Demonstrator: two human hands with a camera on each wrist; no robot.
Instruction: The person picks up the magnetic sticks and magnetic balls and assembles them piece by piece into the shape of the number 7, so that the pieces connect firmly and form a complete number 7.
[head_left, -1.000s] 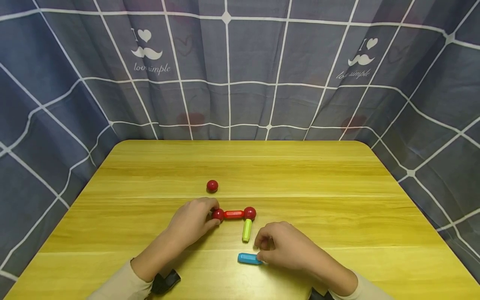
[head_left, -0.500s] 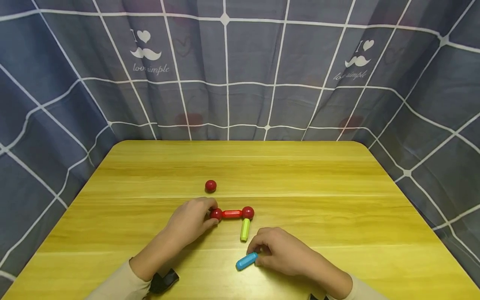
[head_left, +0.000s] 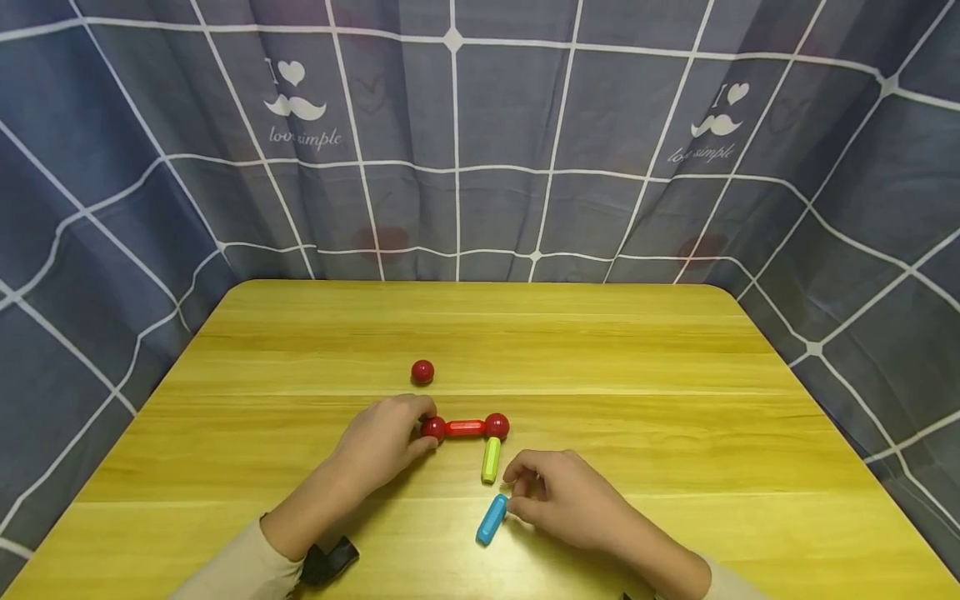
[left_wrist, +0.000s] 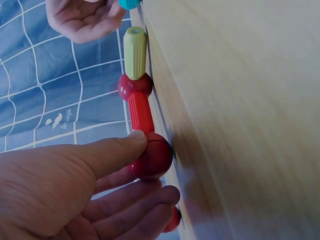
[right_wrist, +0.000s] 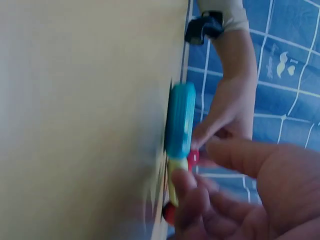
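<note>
My left hand [head_left: 382, 437] pinches a red ball [left_wrist: 155, 157] between thumb and fingers on the table. From that ball a red stick [head_left: 465, 428] runs right to a second red ball [head_left: 497, 426]. A yellow-green stick [head_left: 491, 461] joins the second ball and points toward the front; its near end is free. Just right of a blue stick [head_left: 492, 520] is my right hand [head_left: 566, 496], fingers loosely bent. Its thumb tip is at the stick's far end; contact is hard to tell. The blue stick lies slanted on the tabletop, apart from the yellow-green one.
A loose red ball [head_left: 422, 372] sits behind the left hand. The wooden table [head_left: 637, 358] has its far edge against a blue-grey checked curtain [head_left: 495, 125]. A black strap [head_left: 328, 562] is at the left wrist.
The blue stick has turned from lying crosswise to pointing mostly away from the front edge. The right hand's thumb and fingers shifted around it. The left hand and joined pieces stayed put.
</note>
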